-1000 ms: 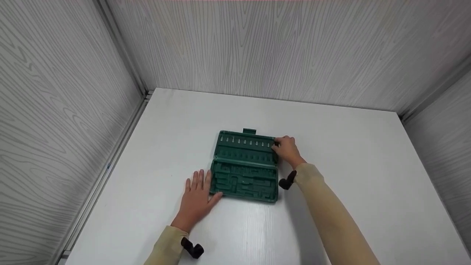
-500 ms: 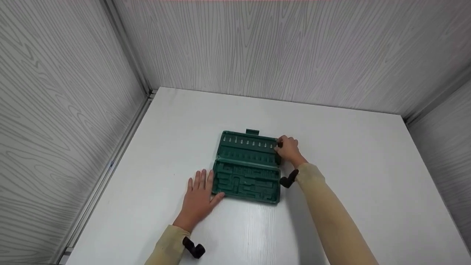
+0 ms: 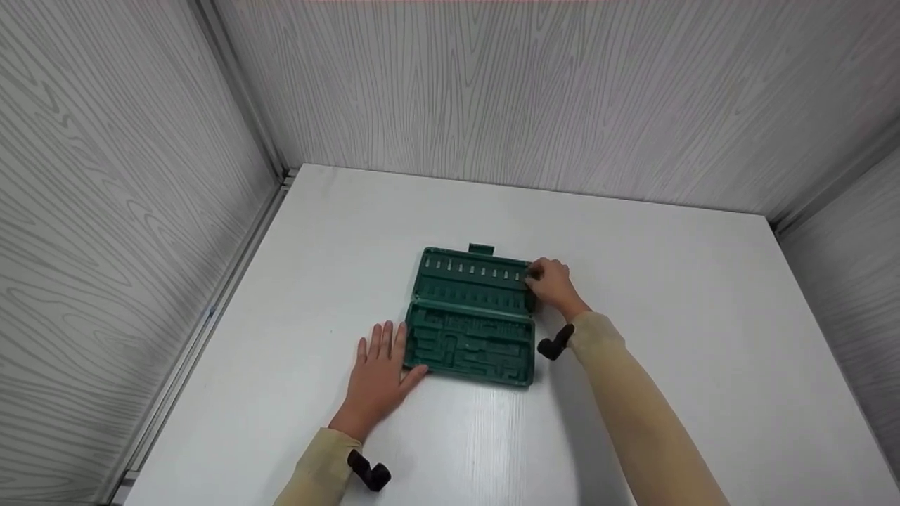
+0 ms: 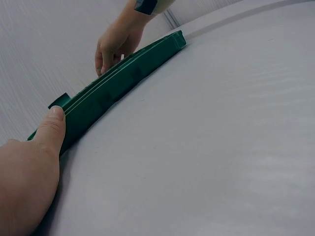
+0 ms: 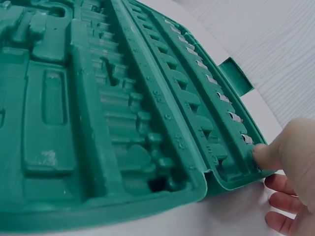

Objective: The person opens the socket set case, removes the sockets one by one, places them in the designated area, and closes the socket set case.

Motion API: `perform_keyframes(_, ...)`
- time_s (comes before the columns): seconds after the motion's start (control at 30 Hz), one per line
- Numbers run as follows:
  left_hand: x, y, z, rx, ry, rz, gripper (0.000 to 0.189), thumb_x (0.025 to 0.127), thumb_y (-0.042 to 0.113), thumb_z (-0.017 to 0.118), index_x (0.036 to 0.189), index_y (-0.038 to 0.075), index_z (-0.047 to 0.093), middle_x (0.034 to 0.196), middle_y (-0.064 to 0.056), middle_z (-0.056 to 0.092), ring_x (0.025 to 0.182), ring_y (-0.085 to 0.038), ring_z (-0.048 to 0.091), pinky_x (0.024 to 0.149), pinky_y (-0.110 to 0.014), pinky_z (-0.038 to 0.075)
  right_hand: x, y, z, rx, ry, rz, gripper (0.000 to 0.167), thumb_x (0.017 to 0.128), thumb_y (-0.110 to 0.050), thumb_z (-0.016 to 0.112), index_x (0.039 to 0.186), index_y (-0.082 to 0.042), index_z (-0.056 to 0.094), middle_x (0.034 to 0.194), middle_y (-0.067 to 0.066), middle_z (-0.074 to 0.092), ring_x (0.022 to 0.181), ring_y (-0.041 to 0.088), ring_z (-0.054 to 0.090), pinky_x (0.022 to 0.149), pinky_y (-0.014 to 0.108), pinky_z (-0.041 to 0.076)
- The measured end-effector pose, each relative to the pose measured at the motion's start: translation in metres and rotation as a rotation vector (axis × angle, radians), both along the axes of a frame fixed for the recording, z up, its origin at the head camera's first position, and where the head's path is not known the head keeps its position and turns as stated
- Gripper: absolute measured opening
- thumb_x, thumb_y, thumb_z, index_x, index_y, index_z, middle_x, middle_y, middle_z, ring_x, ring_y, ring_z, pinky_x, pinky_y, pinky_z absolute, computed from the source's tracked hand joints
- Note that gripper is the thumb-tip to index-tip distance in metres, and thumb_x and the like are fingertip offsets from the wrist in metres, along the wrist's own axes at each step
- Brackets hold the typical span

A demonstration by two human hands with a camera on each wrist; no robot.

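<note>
Left hand flat on smooth white table, fingers straight and slightly spread, thumb against open green plastic case with moulded hollows, case mid-table, right hand curled round its far right corner, thumb inside, row of small shiny metal bits, flat latch, grey wood-grain wall.

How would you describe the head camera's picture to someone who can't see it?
An open green case lies on a white table, with small metal pieces lined up in its far half. The left hand lies spread at its near left corner; the right hand touches its far right corner.
</note>
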State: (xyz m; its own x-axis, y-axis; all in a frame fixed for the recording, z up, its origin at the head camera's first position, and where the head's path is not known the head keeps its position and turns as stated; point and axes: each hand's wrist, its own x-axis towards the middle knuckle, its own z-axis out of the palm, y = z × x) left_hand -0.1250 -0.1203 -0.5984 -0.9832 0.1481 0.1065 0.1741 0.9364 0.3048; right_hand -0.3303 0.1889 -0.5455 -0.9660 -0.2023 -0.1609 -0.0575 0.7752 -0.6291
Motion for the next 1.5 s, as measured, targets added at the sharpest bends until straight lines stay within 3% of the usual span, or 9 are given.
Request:
perform_keyframes(0.37, 0.001, 0.0, 0.001, -0.007, 0.026, -0.001, 0.083, 0.092, 0.065, 0.028, 0.149, 0.005, 0.016, 0.151, -0.02, 0.017, 0.139, -0.034, 0.011, 0.109, -0.052, 0.01, 0.004, -0.002, 0.001, -0.014, 0.063, -0.01, 0.018, 0.092, -0.006, 0.056, 0.107, 0.003, 0.061, 0.106, 0.019, 0.054, 0.102, 0.031, 0.049, 0.086, 0.044, 0.043)
perform_keyframes(0.63, 0.002, 0.002, 0.002, -0.012, 0.027, 0.002, 0.083, 0.092, 0.065, 0.028, 0.149, 0.006, 0.016, 0.151, -0.02, 0.018, 0.139, -0.034, 0.011, 0.109, -0.052, 0.01, 0.004, 0.0, -0.003, -0.108, 0.014, -0.077, 0.017, 0.096, -0.009, 0.052, 0.109, 0.0, 0.058, 0.11, 0.017, 0.054, 0.102, 0.029, 0.048, 0.087, 0.043, 0.042)
perform_keyframes(0.87, 0.001, 0.001, 0.0, 0.004, 0.019, 0.002, 0.083, 0.092, 0.065, 0.027, 0.149, 0.006, 0.016, 0.151, -0.02, 0.017, 0.139, -0.033, 0.01, 0.109, -0.052, 0.009, 0.001, 0.007, 0.003, -0.234, -0.028, -0.156, 0.021, 0.098, -0.017, 0.048, 0.111, 0.0, 0.049, 0.112, 0.017, 0.051, 0.102, 0.029, 0.049, 0.083, 0.041, 0.044)
perform_keyframes(1.13, 0.0, 0.001, 0.0, -0.021, 0.023, 0.007, 0.083, 0.092, 0.065, 0.027, 0.149, 0.006, 0.016, 0.151, -0.019, 0.017, 0.14, -0.034, 0.01, 0.109, -0.052, 0.009, 0.005, 0.037, 0.01, -0.166, -0.021, -0.083, 0.021, 0.093, -0.016, 0.057, 0.103, 0.002, 0.055, 0.102, 0.017, 0.056, 0.091, 0.027, 0.05, 0.077, 0.036, 0.043)
perform_keyframes(1.33, 0.001, 0.002, -0.001, -0.021, 0.014, 0.001, 0.084, 0.091, 0.066, 0.026, 0.149, 0.006, 0.015, 0.152, -0.019, 0.017, 0.14, -0.034, 0.009, 0.109, -0.053, 0.009, 0.02, 0.063, 0.004, -0.141, -0.073, -0.086, 0.021, 0.092, -0.019, 0.059, 0.103, -0.001, 0.058, 0.101, 0.014, 0.054, 0.09, 0.026, 0.048, 0.076, 0.033, 0.043)
perform_keyframes(1.5, 0.0, 0.001, -0.002, -0.01, 0.021, 0.004, 0.083, 0.092, 0.066, 0.026, 0.149, 0.007, 0.015, 0.152, -0.019, 0.017, 0.14, -0.033, 0.01, 0.109, -0.052, 0.009, 0.032, 0.083, 0.0, -0.105, -0.042, -0.091, 0.022, 0.092, -0.02, 0.059, 0.103, -0.001, 0.059, 0.103, 0.014, 0.052, 0.093, 0.027, 0.048, 0.075, 0.034, 0.043)
